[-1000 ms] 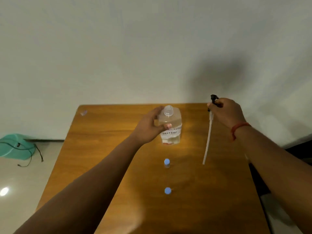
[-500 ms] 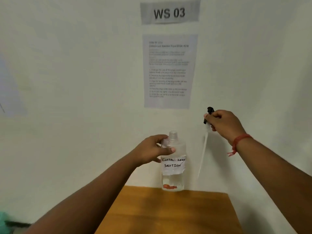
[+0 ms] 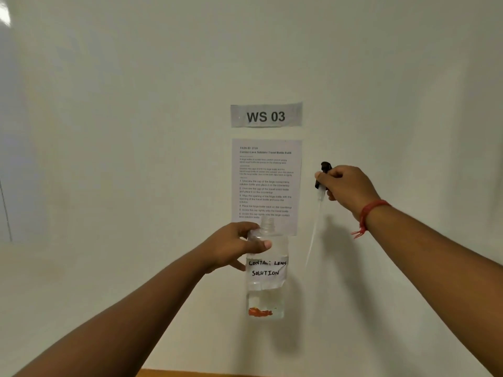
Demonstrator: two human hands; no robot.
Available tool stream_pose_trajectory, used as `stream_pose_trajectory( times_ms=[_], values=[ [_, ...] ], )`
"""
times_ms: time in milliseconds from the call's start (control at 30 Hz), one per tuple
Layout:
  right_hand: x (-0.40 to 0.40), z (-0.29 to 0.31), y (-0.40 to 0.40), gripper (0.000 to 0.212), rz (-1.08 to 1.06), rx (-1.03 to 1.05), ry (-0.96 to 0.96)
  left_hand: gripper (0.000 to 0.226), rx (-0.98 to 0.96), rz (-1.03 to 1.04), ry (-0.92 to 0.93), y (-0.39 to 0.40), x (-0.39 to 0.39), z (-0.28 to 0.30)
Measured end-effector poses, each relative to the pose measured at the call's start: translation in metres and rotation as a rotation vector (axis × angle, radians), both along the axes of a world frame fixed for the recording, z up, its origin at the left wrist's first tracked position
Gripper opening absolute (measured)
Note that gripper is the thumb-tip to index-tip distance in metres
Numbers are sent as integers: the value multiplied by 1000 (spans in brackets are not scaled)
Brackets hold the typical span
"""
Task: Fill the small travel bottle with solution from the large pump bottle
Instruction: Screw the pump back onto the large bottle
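Against the wall, the left hand [image 3: 234, 247] curls its fingers and thumb round the shoulder of the large contact lens solution bottle [image 3: 266, 270], held upright, neck open. The right hand [image 3: 345, 187] pinches the black pump head [image 3: 324, 174], its dip tube [image 3: 313, 235] hanging free beside the bottle. The travel bottle is out of view. Judged: the uncapping step is done; next, set the pump down and tip the neck over the small bottle.

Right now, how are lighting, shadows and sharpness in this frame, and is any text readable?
Head view: soft even light; a glare patch top left; the right hand and pump tube cast a grey shadow on the wall. The WS 03 sign and bottle label read clearly; the instruction sheet is soft.
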State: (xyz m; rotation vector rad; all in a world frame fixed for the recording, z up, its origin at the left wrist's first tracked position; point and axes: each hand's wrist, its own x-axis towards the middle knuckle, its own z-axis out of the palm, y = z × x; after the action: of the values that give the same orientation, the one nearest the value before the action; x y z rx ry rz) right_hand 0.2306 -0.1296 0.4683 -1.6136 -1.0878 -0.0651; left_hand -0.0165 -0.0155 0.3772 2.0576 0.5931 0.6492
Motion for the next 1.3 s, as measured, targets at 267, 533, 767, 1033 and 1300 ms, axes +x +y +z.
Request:
stream_pose_trajectory(
  times_ms=[267, 533, 767, 1033, 1300],
  values=[
    [-12, 60, 5, 41, -58, 234, 24, 69, 5, -11, -7, -7, -1, -8],
    [-22, 68, 15, 35, -90, 320, -7, 78, 9, -1, 9, -10, 4, -16],
    [-37, 48, 19, 31, 10, 260, -102, 77, 9, 4, 10, -6, 7, -16],
    [-51, 11, 17, 16, 312, 99, -130, 77, 22, 3, -1, -4, 12, -12],
    [-53, -18, 9, 19, 442, -117, -286, 62, 27, 16, 0, -5, 14, -6]
  ],
)
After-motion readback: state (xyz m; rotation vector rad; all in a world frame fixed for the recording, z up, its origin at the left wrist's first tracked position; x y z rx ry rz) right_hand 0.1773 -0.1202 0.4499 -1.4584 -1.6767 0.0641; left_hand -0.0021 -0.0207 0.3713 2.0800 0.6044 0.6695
